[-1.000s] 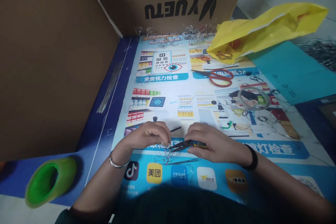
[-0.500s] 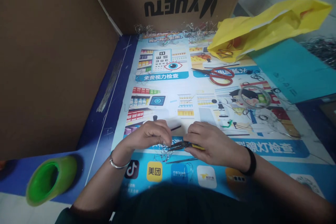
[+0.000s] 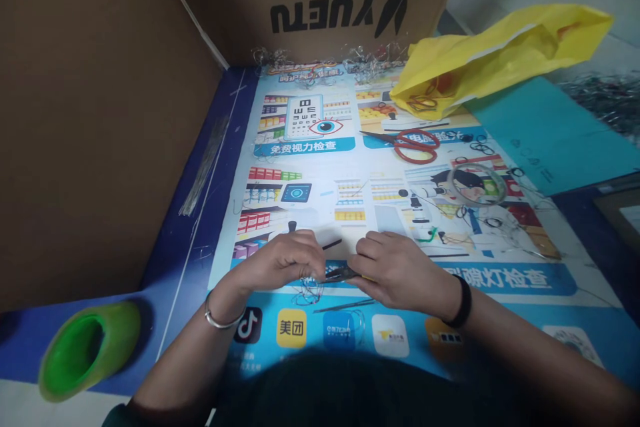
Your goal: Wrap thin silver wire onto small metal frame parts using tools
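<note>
My right hand (image 3: 387, 267) is wrapped round a pair of pliers (image 3: 341, 273) with dark jaws and a yellow handle, pointing left. The jaw tips reach the fingers of my left hand (image 3: 295, 258), which pinches a small tangle of thin wire (image 3: 310, 290) with tiny coloured bits. The wire hangs below those fingertips, just above the printed sheet (image 3: 345, 240). Exactly where the jaws meet the wire is hidden by the fingers. A thin dark metal tool, perhaps tweezers (image 3: 343, 305), lies flat on the sheet under my hands.
Red-handled scissors (image 3: 417, 145) lie farther back. At the right are a clear ring (image 3: 477, 184), loose wires, a yellow bag (image 3: 500, 63) and a teal sheet (image 3: 555, 133). Cardboard (image 3: 90, 113) stands at left and back. A green-cored tape roll (image 3: 90, 350) and thin wire lengths (image 3: 204, 167) sit left.
The whole view has shifted slightly left. The pliers have turned a little in my right hand, with less yellow handle showing. My left hand keeps its pinch on the wire.
</note>
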